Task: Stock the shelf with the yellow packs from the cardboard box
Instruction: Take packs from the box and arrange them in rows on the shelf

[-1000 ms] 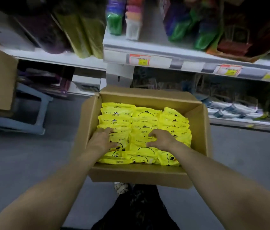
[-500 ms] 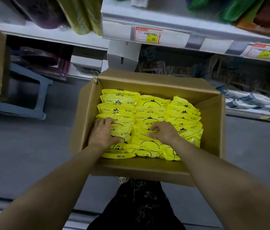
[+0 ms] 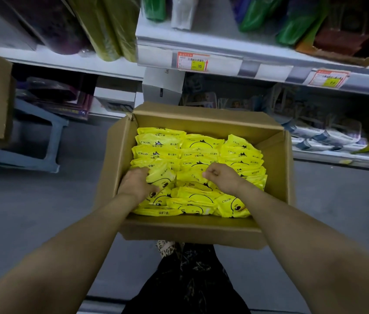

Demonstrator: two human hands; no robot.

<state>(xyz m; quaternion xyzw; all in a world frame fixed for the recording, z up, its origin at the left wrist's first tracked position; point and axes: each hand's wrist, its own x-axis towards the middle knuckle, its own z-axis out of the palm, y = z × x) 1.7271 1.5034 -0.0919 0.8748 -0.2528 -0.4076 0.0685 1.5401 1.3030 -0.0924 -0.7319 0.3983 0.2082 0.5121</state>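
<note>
The cardboard box (image 3: 192,232) sits open on the floor in front of the shelf (image 3: 224,62), and it looks full: the yellow packs (image 3: 197,152) lie in three overlapping rows from the far wall to the near one, with none visibly on the shelf yet. The task appears to be at its start, at the step of taking a first batch.

The left hand (image 3: 137,184) lies on the left row with its fingers curled around the edge of one pack (image 3: 162,175), which tilts up out of the row; it is grasping that pack. The right hand (image 3: 222,177) is clenched over the middle row, fingertips pinched together on or just above the film. Whether it actually has a pack between them cannot be told from this view.

To do this step well, the person would probably do better to gather several packs at once than to lift singles. The packs overlap like tiles, so sliding the fingers under the near edge of a short run and pressing the ends together should bring out a tidy block. The film looks slick and soft, so a pinch on one corner could let a pack slip or drag its neighbours askew. Squeezing from both ends with flat palms would hold the block firmer.

The shelf edge with its price tag (image 3: 193,61) stands just beyond the box, so the lift is short. Keeping the packs facing one way in the hands should spare sorting them on the shelf.
</note>
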